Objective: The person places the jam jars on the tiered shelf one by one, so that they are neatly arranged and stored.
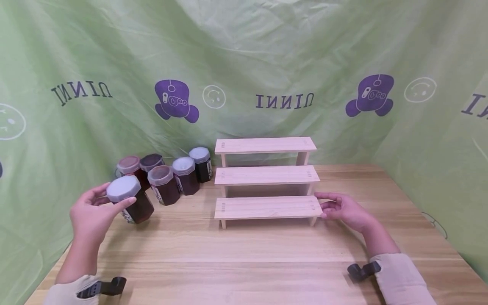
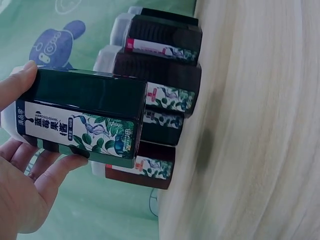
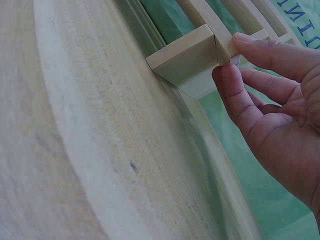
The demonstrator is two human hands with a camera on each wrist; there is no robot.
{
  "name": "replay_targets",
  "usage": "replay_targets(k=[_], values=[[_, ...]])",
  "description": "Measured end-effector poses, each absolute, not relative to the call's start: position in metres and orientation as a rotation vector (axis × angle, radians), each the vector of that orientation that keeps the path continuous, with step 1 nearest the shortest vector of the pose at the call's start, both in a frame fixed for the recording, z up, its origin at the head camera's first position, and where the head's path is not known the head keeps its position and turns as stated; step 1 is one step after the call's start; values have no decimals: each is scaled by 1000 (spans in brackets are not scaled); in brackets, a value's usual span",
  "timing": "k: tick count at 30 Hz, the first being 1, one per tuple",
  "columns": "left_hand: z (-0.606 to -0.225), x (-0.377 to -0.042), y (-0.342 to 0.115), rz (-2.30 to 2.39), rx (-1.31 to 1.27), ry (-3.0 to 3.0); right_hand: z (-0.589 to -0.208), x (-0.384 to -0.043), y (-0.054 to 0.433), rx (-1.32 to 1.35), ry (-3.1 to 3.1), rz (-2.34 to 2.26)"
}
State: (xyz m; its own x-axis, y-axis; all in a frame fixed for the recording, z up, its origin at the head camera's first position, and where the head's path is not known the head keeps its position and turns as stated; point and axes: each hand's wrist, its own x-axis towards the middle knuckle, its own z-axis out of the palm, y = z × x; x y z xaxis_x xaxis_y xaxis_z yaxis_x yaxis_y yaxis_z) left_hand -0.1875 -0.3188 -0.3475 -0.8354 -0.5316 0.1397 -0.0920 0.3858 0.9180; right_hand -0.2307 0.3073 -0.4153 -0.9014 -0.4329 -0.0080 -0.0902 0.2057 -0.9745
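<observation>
My left hand (image 1: 90,218) grips a dark jar of blueberry jam (image 1: 140,208) with a whitish lid, fingers and thumb around its upper part. In the left wrist view the jar (image 2: 82,117) is held off the table, its printed label with leaves facing the camera. A three-step wooden display rack (image 1: 267,207) stands at the middle of the table. At the right end of its lowest step, my right hand (image 1: 345,211) pinches the board edge between thumb and fingers, as the right wrist view shows at the rack's corner (image 3: 185,52).
Several more lidded jars stand clustered at the back left, including a reddish-lidded jar (image 1: 131,169), a brown-lidded jar (image 1: 164,186) and a white-lidded jar (image 1: 186,177). Behind the wooden table (image 1: 244,258) hangs a green printed curtain (image 1: 244,55), also along both sides.
</observation>
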Motion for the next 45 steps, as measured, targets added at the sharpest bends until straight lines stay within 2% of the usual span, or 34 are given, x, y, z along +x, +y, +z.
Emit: replay_targets(k=[18,45], values=[[-340,-185,-291,-1380,380,-2289,-414,-229,307,-501,2209,-1746],[-326,-196,-220,-1468,76,-2260,-417,-231,309,-498,2205,-1744]])
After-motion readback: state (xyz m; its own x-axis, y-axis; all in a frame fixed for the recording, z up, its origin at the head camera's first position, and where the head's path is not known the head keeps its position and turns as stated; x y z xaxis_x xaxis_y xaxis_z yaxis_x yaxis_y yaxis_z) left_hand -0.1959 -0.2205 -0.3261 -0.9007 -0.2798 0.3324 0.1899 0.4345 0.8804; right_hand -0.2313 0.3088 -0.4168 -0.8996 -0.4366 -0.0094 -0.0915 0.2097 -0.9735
